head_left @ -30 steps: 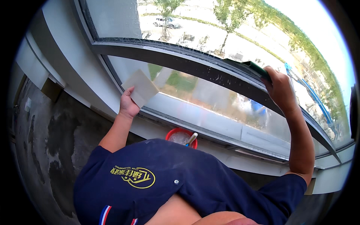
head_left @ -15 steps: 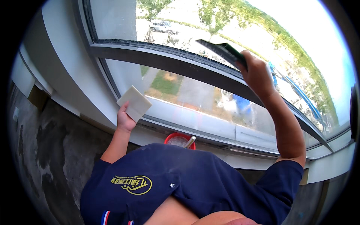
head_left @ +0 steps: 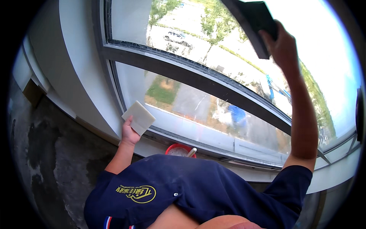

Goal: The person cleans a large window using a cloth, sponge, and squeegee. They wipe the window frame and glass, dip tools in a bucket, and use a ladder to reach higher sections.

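Note:
My left hand [head_left: 130, 133] grips a flat cream-coloured square that looks like a folded cloth [head_left: 139, 117], held by its lower corner near the left end of the lower window pane. High on the right, my right hand [head_left: 284, 44] is raised in front of the large upper window pane [head_left: 183, 23]. Its fingers close round a dark squeegee-like tool [head_left: 263, 19], black with a dark green grip part and a long straight edge. I cannot tell whether that edge touches the glass. Below, a red bucket [head_left: 170, 147] stands by the sill, with foamy water and a pale handle [head_left: 191, 152] leaning out.
A dark grey window bar [head_left: 198, 74] runs between the upper pane and the lower pane [head_left: 192, 101]. On the left are a white wall edge [head_left: 82, 68] and a stained grey floor [head_left: 65, 152]. Trees and a parked car show through the glass.
My right hand has lifted the dark tool up and rightward from near the window bar, turning it steeper. My left hand keeps hold of the cloth, nearly still. The view has shifted slightly.

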A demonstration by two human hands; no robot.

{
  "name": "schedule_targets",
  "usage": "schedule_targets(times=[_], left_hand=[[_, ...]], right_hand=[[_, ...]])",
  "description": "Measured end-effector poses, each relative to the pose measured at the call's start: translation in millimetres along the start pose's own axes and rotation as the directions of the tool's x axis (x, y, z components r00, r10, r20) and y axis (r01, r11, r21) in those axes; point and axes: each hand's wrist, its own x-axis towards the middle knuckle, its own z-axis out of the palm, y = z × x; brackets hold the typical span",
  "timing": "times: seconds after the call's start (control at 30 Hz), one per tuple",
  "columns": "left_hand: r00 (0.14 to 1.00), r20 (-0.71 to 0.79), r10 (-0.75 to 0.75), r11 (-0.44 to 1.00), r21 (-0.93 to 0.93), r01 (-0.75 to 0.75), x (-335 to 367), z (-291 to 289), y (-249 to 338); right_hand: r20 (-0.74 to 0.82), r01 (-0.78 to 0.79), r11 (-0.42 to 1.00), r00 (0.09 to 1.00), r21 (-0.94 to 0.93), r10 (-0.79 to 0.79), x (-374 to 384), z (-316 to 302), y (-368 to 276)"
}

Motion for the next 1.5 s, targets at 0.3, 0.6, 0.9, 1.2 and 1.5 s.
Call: schedule_targets(times=[0.3,0.6,0.9,1.2,1.5], left_hand=[[0.999,-0.008,0.034,0.998,-0.043,-0.035,-13,-26,15],[0.999,-0.034,0.009,0.996,-0.089,-0.012,-14,-43,10],[0.992,-0.097,0.077,0.993,-0.079,-0.085,-36,-79,24],[0.995,-0.094,0.032,0.987,-0.155,-0.047,-28,-96,12],[0.979,-0.179,0.099,0.978,-0.163,-0.129,-58,-120,22]], right_hand=[[0.064,0.005,1.000,0.998,-0.019,-0.004,49,7,-36],[0.234,0.096,0.995,0.967,0.024,-0.099,52,79,-120],[0.079,0.027,0.998,0.997,-0.055,-0.023,146,34,-93],[0.382,0.225,0.973,0.905,-0.054,-0.188,81,140,-205],[-0.165,0.092,0.989,0.980,-0.117,-0.110,222,55,-176]])
